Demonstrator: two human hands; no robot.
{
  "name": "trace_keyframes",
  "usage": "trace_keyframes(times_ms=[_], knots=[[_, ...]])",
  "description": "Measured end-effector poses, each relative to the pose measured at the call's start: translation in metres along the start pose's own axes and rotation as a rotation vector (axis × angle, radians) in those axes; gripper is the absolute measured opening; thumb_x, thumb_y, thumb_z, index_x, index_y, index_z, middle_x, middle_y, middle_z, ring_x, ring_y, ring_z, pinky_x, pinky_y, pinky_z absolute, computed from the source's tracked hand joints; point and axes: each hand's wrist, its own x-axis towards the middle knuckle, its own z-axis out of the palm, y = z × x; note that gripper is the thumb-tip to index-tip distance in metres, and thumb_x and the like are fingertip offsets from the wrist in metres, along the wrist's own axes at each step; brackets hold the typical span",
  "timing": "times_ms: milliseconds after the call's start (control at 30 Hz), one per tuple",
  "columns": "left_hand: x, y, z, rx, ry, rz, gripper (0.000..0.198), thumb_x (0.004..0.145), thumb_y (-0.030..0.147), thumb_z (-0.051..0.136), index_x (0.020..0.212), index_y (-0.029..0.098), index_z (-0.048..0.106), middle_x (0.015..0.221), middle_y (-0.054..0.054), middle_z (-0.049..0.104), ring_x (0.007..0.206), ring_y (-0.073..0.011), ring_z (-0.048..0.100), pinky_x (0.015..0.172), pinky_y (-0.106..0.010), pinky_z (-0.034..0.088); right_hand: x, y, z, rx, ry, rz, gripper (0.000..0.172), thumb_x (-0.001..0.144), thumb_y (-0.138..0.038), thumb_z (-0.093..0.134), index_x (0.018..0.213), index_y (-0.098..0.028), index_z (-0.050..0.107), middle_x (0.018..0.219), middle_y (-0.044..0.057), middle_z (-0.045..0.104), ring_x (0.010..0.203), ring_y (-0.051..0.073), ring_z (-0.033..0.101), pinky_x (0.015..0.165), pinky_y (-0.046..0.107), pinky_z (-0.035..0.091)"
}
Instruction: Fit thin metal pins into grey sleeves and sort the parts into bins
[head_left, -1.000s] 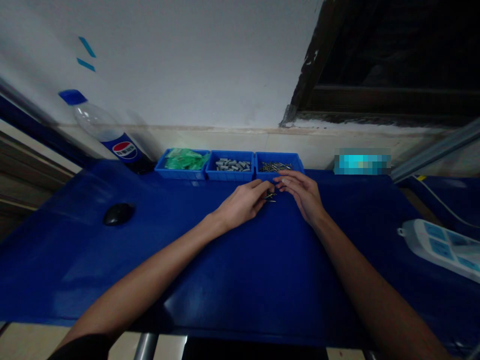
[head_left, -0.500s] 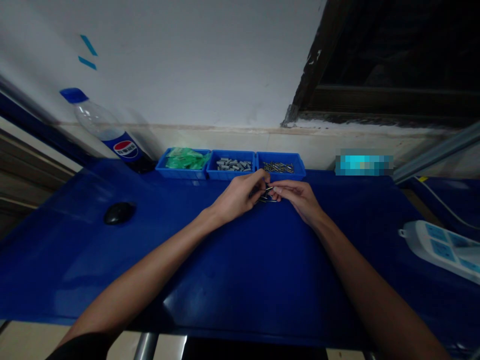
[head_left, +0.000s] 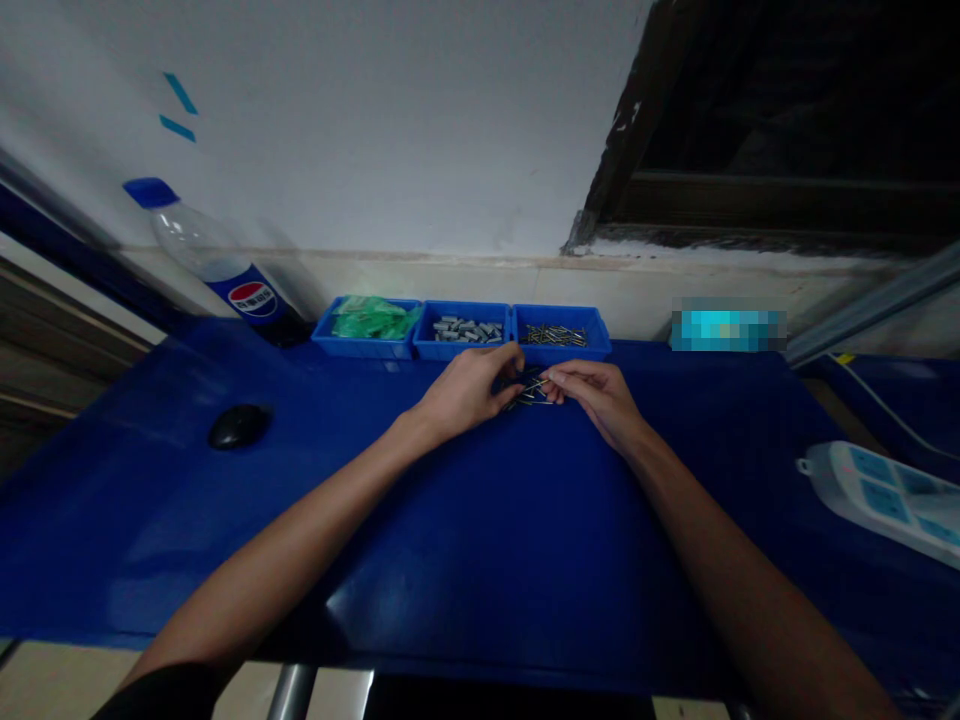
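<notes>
Over a small pile of screws (head_left: 534,399) on the blue tabletop, my two hands are close together. My right hand (head_left: 596,392) is closed, thumb and fingertips pinching the end of one thin metal screw (head_left: 535,385) that points left. My left hand (head_left: 474,388) is just to the left of it, thumb and forefinger apart and curved around the pile's left side; I see nothing held in it. Right behind my hands is a blue bin (head_left: 602,340) of similar screws. Beside it a second blue bin (head_left: 450,351) contains short grey metal cylinders.
A third bin (head_left: 364,348) holds green plastic packets (head_left: 375,318). At the left are a cola bottle (head_left: 251,298) and a black computer mouse (head_left: 238,427). A white plastic case (head_left: 877,495) with blue compartments lies right. A blurred cyan object (head_left: 727,330) stands by the wall.
My left thumb and forefinger have spread apart and drawn slightly left and down, uncovering more of the screws. My right hand stays almost where it was, still pinching.
</notes>
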Motion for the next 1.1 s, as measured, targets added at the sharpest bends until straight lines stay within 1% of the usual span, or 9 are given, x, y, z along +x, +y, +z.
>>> trace_keyframes(times_ms=[67,133,200,267,467,767,933,1033,1100], knots=[[-0.001,-0.004,-0.002,0.080,-0.072,-0.018,0.017,0.091,0.019,0.070,0.107,0.018,0.063,0.097,-0.005,0.074,0.088,-0.0209,0.072,0.080,-0.033,0.054,0.000,-0.001,-0.002,-0.003,0.057,-0.038,0.021,0.084,-0.041,0.083,0.097,-0.025,0.086,0.092,0.007,0.084,0.073,0.019,0.071,0.066,0.035,0.054],[-0.002,-0.005,-0.003,0.137,-0.131,-0.042,0.020,0.090,0.019,0.073,0.108,0.018,0.064,0.097,-0.005,0.074,0.088,-0.0217,0.072,0.078,-0.033,0.054,0.001,-0.003,-0.004,-0.004,0.092,-0.069,0.030,0.085,-0.039,0.081,0.113,-0.027,0.084,0.113,0.008,0.083,0.085,0.022,0.074,0.073,0.037,0.057],[-0.003,-0.004,-0.003,0.190,-0.183,-0.071,0.023,0.087,0.019,0.076,0.107,0.019,0.066,0.097,-0.005,0.074,0.088,-0.0230,0.072,0.075,-0.032,0.052,0.001,-0.004,-0.007,-0.019,0.097,-0.076,0.043,0.086,-0.038,0.080,0.128,-0.031,0.078,0.133,0.008,0.078,0.098,0.025,0.076,0.080,0.040,0.059],[-0.004,-0.002,-0.002,0.228,-0.220,-0.090,0.022,0.085,0.019,0.078,0.104,0.020,0.067,0.099,-0.006,0.075,0.087,-0.0237,0.072,0.072,-0.031,0.051,0.001,-0.003,-0.008,-0.038,0.091,-0.072,0.049,0.086,-0.038,0.080,0.134,-0.034,0.074,0.141,0.008,0.074,0.105,0.027,0.076,0.083,0.042,0.060],[-0.005,0.003,0.003,0.258,-0.234,-0.113,0.015,0.085,0.010,0.068,0.097,0.019,0.068,0.092,-0.007,0.074,0.078,-0.0212,0.070,0.064,-0.029,0.044,0.003,0.002,-0.007,-0.029,0.103,-0.075,0.036,0.083,-0.037,0.083,0.118,-0.029,0.080,0.126,0.009,0.080,0.095,0.025,0.077,0.078,0.039,0.059],[-0.005,0.000,0.009,0.102,-0.160,-0.190,0.030,0.076,0.000,0.063,0.099,0.017,0.070,0.084,-0.004,0.074,0.071,-0.0176,0.068,0.062,-0.026,0.045,0.001,0.002,-0.004,-0.015,0.121,-0.067,0.027,0.083,-0.033,0.082,0.109,-0.026,0.082,0.115,0.008,0.083,0.088,0.022,0.076,0.076,0.038,0.058],[-0.003,-0.003,0.002,0.112,-0.096,-0.194,0.032,0.076,-0.001,0.064,0.101,0.017,0.070,0.082,-0.004,0.075,0.074,-0.0197,0.071,0.065,-0.029,0.048,0.002,0.001,-0.004,-0.001,0.105,-0.074,0.021,0.084,-0.032,0.082,0.104,-0.027,0.084,0.111,0.006,0.083,0.085,0.020,0.075,0.075,0.035,0.056],[-0.002,-0.004,-0.006,0.081,-0.065,-0.191,0.033,0.077,-0.001,0.063,0.104,0.016,0.070,0.081,-0.003,0.076,0.073,-0.0180,0.071,0.066,-0.028,0.051,0.002,0.002,-0.004,-0.002,0.106,-0.074,0.020,0.083,-0.033,0.082,0.102,-0.026,0.084,0.103,0.006,0.084,0.082,0.019,0.074,0.072,0.034,0.054],[0.000,-0.003,-0.009,0.041,-0.018,-0.177,0.033,0.077,-0.001,0.062,0.106,0.015,0.070,0.082,-0.003,0.075,0.072,-0.0166,0.071,0.068,-0.027,0.054,0.003,0.003,-0.004,-0.015,0.106,-0.068,0.019,0.083,-0.034,0.081,0.101,-0.026,0.084,0.097,0.006,0.084,0.079,0.019,0.073,0.070,0.034,0.053]])
